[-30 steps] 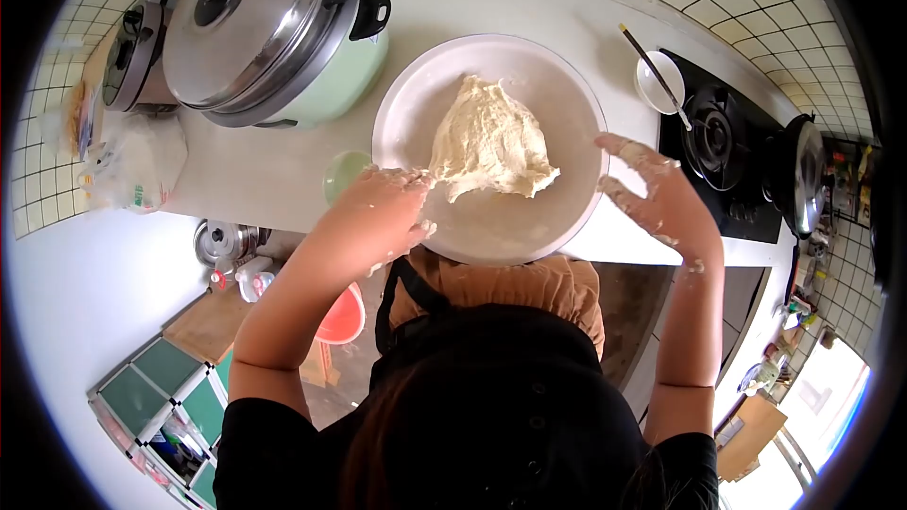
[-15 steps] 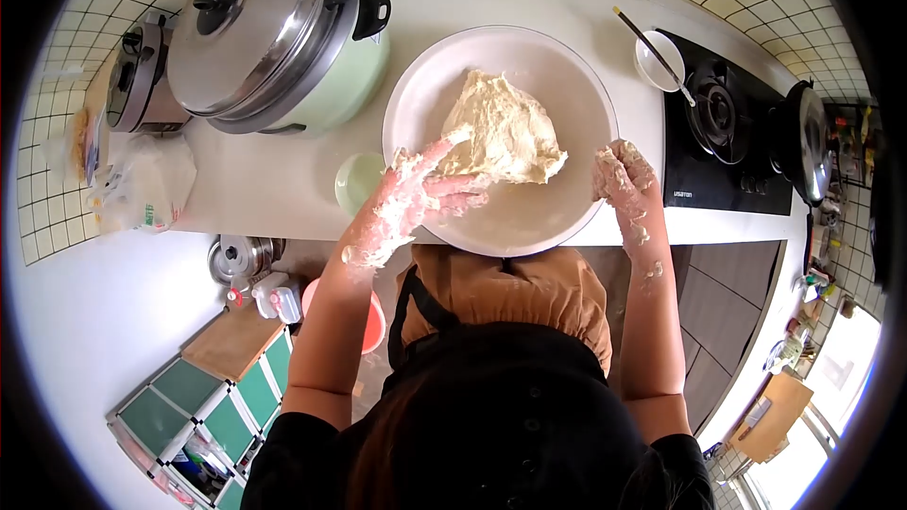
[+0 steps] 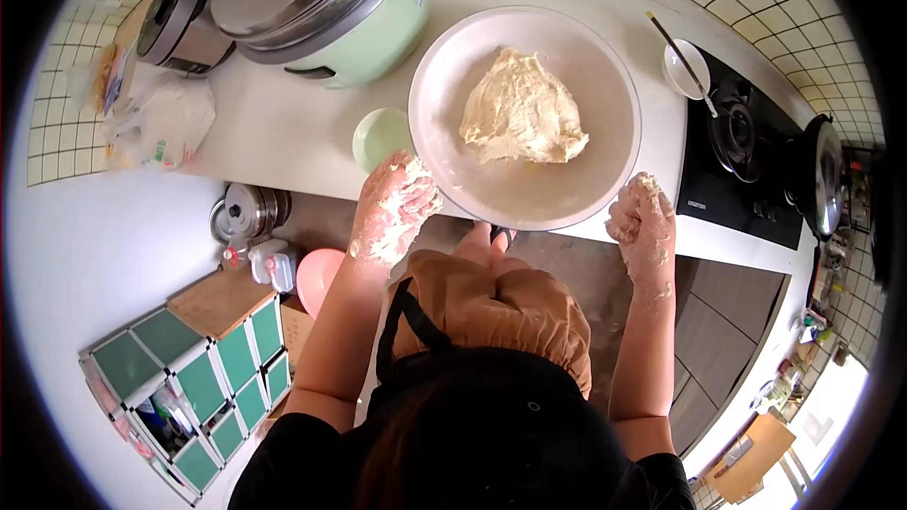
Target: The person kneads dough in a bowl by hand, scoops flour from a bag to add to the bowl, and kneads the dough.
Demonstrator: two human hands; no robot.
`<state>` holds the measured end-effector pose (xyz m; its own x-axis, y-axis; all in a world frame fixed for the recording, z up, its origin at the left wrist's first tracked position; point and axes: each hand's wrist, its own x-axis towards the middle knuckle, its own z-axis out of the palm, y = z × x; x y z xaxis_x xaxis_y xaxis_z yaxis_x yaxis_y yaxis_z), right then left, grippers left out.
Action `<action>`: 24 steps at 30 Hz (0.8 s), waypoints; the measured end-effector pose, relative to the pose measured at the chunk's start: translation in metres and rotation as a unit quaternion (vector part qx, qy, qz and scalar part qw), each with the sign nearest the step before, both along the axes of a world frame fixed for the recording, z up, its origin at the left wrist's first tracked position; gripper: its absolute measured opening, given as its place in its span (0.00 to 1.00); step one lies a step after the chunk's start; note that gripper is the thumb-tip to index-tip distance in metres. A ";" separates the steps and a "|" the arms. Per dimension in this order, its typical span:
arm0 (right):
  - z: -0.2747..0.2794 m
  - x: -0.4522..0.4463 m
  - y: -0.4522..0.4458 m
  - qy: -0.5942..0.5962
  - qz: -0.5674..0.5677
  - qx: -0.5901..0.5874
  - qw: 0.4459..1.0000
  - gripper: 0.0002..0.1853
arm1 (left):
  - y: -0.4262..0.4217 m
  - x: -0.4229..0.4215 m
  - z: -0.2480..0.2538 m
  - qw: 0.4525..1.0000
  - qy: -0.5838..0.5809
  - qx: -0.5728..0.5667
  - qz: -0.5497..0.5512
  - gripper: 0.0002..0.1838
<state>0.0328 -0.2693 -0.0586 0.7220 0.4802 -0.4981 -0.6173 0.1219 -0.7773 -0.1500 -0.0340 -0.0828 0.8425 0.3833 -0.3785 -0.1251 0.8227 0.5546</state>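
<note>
A rough mound of pale dough (image 3: pixel 524 111) lies in a wide white bowl (image 3: pixel 505 211), a little above the bowl's middle. My left hand (image 3: pixel 397 206) is by the bowl's lower left rim, its fingers curled into a fist. Sticky dough coats its fingers, back and wrist. Outside the lower right rim, my right hand (image 3: pixel 644 222) is also closed, with clumps of dough stuck over the knuckles and flecks down the wrist. No separate object shows in either fist. A small light green bowl (image 3: pixel 380 137) stands just beyond my left hand.
A large green pot with a metal lid (image 3: pixel 364 42) stands left of the bowl, beside a smaller cooker (image 3: pixel 179 24). At the right, a white bowl with a stick across it (image 3: pixel 684 74) rests by the black gas stove (image 3: pixel 718 198). A plastic bag (image 3: pixel 165 123) lies far left.
My left hand has left the dough, drawn back out of the bowl and curled its fingers. My right hand stays closed, now lower beside the rim. My body has stepped back from the counter.
</note>
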 end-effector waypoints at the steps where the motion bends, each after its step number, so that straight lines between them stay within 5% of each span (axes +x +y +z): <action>1: -0.004 -0.001 -0.002 0.024 0.001 0.020 1.000 0.13 | -0.006 -0.011 0.001 1.000 0.004 -0.011 0.017 0.11; 5: -0.017 -0.010 -0.004 0.078 0.001 0.133 0.988 0.06 | -0.021 -0.039 0.009 0.998 0.027 -0.016 0.060 0.12; 10: -0.006 -0.034 0.024 0.131 0.008 0.213 0.968 0.21 | -0.016 -0.083 0.016 0.995 0.003 0.042 0.094 0.08; 11: 0.000 -0.039 0.033 0.150 0.012 0.226 0.963 0.24 | -0.014 -0.089 0.019 0.990 0.022 0.073 0.117 0.10; 12: 0.003 -0.042 0.045 0.156 0.043 0.246 0.956 0.27 | -0.002 -0.099 0.019 0.995 -0.035 0.034 0.090 0.24; 19: 0.016 -0.091 0.170 0.163 0.186 0.268 0.931 0.22 | 0.070 -0.166 0.015 0.987 -0.091 0.026 0.130 0.26; 20: 0.015 -0.105 0.198 0.160 0.189 0.258 0.934 0.17 | 0.085 -0.176 0.022 0.982 0.004 0.008 0.186 0.16; 23: 0.009 -0.154 0.290 0.169 0.265 0.264 0.912 0.11 | 0.151 -0.235 -0.015 0.967 -0.157 -0.023 0.200 0.16; 24: 0.005 -0.171 0.322 0.174 0.302 0.249 0.904 0.11 | 0.174 -0.255 -0.018 0.968 -0.118 -0.033 0.218 0.18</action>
